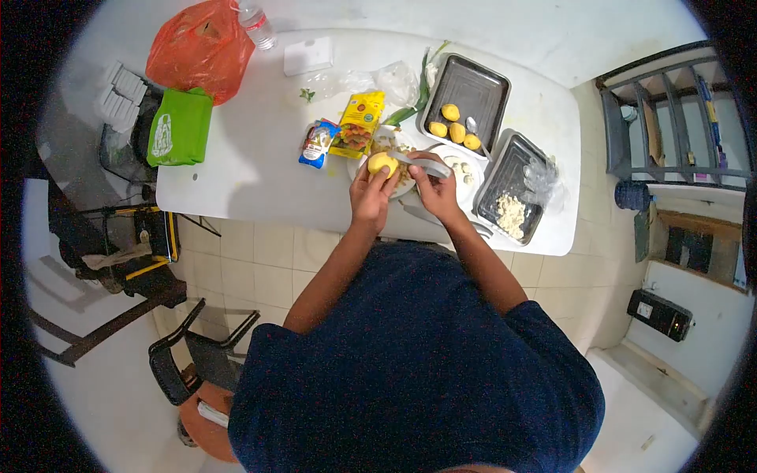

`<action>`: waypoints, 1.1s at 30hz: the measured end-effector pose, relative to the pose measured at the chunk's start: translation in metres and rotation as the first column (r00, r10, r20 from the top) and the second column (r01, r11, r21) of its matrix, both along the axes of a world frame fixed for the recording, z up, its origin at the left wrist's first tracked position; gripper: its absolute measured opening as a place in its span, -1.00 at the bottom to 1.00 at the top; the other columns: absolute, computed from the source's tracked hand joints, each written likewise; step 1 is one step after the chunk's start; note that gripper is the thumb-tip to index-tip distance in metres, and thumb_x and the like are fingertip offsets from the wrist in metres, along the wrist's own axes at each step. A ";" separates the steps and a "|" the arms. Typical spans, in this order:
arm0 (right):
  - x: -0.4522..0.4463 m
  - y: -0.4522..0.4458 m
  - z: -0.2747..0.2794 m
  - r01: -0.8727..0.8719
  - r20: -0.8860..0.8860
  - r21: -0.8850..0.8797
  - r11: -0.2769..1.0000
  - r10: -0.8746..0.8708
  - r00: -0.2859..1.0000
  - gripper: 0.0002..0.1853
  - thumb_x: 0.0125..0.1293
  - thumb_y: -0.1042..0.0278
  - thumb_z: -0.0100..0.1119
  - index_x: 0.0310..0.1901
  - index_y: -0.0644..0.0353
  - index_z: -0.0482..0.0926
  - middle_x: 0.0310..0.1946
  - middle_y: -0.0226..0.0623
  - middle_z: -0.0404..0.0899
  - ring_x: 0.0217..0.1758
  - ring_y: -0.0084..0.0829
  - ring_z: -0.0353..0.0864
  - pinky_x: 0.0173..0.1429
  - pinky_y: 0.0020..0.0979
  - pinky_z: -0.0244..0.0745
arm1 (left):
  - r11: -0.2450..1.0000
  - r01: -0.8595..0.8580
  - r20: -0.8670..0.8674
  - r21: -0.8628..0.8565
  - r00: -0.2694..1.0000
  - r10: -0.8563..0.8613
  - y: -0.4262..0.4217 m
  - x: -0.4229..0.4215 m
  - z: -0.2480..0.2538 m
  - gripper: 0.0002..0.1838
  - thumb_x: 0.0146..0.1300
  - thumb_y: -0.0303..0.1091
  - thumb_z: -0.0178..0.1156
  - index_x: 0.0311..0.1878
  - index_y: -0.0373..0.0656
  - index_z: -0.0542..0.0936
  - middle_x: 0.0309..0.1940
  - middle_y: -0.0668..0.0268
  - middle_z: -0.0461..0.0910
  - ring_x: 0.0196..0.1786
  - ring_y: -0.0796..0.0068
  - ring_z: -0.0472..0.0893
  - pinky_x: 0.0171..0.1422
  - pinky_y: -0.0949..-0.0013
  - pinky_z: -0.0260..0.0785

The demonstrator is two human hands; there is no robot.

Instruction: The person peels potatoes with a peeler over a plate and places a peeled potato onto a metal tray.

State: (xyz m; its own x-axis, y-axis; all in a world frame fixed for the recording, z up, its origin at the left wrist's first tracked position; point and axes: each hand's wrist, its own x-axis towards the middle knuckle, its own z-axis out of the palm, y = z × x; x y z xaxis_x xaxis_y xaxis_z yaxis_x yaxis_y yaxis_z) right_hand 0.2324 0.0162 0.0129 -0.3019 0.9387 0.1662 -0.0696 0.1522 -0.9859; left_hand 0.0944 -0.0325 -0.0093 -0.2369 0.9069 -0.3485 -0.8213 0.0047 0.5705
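My left hand [371, 197] is closed around a yellow peeled potato [382, 164], held above a white plate [356, 169] strewn with peelings. Closed too, my right hand [436, 194] grips a grey-handled peeler [426, 165], its thin end against or very near the potato. Just to the right, small pale pieces lie on another white plate [475, 175]. Below my hands, a knife [422, 214] lies near the table edge, partly hidden by my right arm. Several more yellow potatoes [450, 112] and a spoon [471, 124] sit in a dark baking tray [473, 79].
A second dark tray [493, 177] holds chopped pale bits [511, 216] and clear plastic. Left of the plates are a yellow packet [359, 122] and a blue packet [317, 143]. Green leaves [422, 98], a red bag [201, 51], a green bag [181, 126] and a bottle [257, 25] stand farther off.
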 end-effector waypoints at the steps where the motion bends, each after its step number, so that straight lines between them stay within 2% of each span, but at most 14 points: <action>1: 0.001 0.000 0.008 -0.025 0.073 0.057 0.998 0.021 0.997 -0.77 0.36 0.44 0.18 0.00 0.33 0.58 -0.21 -0.23 0.66 -0.11 -0.50 0.60 0.02 -0.47 0.48 | 1.000 -0.009 -0.018 -0.006 1.000 0.008 -0.001 0.000 0.001 -0.55 0.36 -0.58 0.13 0.31 -0.27 0.35 0.14 0.21 0.49 0.21 0.34 0.52 0.35 0.23 0.44; 3: 0.002 0.002 0.016 -0.073 0.169 0.118 0.990 0.053 0.984 -0.77 0.30 0.47 0.20 -0.04 0.34 0.60 -0.10 -0.10 0.68 -0.01 -0.38 0.65 0.11 -0.40 0.48 | 1.000 -0.021 -0.043 -0.020 0.999 0.020 -0.001 0.000 0.000 -0.53 0.35 -0.58 0.13 0.31 -0.28 0.35 0.14 0.22 0.48 0.19 0.36 0.52 0.34 0.24 0.45; 9: 0.001 0.003 0.018 -0.083 0.189 0.085 0.993 0.066 0.980 -0.77 0.32 0.43 0.18 -0.04 0.34 0.59 -0.14 -0.11 0.69 -0.04 -0.34 0.67 0.10 -0.37 0.49 | 0.998 -0.031 -0.108 -0.058 0.994 0.025 -0.004 0.004 0.009 -0.54 0.36 -0.58 0.14 0.31 -0.30 0.38 0.13 0.23 0.47 0.16 0.39 0.53 0.30 0.26 0.48; 21: -0.005 0.012 -0.004 -0.077 0.196 0.030 0.997 0.069 0.978 -0.78 0.38 0.38 0.16 -0.03 0.31 0.58 -0.26 -0.20 0.67 -0.24 -0.50 0.61 -0.08 -0.45 0.51 | 1.000 -0.015 -0.109 0.008 0.994 0.016 -0.005 0.007 0.006 -0.54 0.37 -0.56 0.12 0.32 -0.34 0.35 0.13 0.16 0.48 0.15 0.34 0.55 0.30 0.26 0.49; 24: -0.009 0.014 -0.009 -0.055 0.111 -0.068 0.996 0.062 0.992 -0.79 0.40 0.37 0.16 -0.04 0.30 0.58 -0.30 -0.28 0.65 -0.27 -0.57 0.58 -0.12 -0.49 0.50 | 1.000 0.004 -0.064 -0.023 0.998 -0.005 -0.006 0.004 0.005 -0.54 0.38 -0.55 0.11 0.33 -0.34 0.33 0.14 0.17 0.48 0.17 0.32 0.55 0.31 0.26 0.48; 27: -0.010 0.011 0.000 -0.046 0.024 -0.069 0.997 0.048 0.999 -0.80 0.40 0.37 0.16 -0.04 0.29 0.58 -0.32 -0.34 0.63 -0.27 -0.61 0.55 -0.14 -0.52 0.49 | 1.000 0.000 -0.015 0.013 1.000 0.001 -0.004 0.001 0.001 -0.54 0.39 -0.54 0.08 0.34 -0.32 0.32 0.15 0.17 0.48 0.19 0.31 0.54 0.32 0.25 0.47; 30: -0.004 0.010 -0.013 -0.049 0.056 -0.094 0.994 0.054 0.997 -0.79 0.40 0.37 0.17 -0.04 0.30 0.58 -0.33 -0.35 0.63 -0.26 -0.59 0.56 -0.12 -0.51 0.49 | 0.999 0.011 -0.002 0.034 1.000 -0.011 -0.007 -0.005 0.000 -0.55 0.41 -0.52 0.07 0.35 -0.29 0.32 0.17 0.19 0.47 0.21 0.33 0.52 0.35 0.22 0.44; 33: -0.003 0.011 -0.016 -0.057 0.105 0.021 0.998 0.054 0.993 -0.80 0.39 0.39 0.17 -0.04 0.31 0.58 -0.27 -0.29 0.65 -0.21 -0.54 0.58 -0.07 -0.47 0.49 | 0.999 0.037 0.016 0.014 0.999 -0.037 -0.004 -0.008 -0.003 -0.54 0.42 -0.48 0.08 0.36 -0.24 0.32 0.17 0.23 0.47 0.22 0.36 0.51 0.39 0.19 0.40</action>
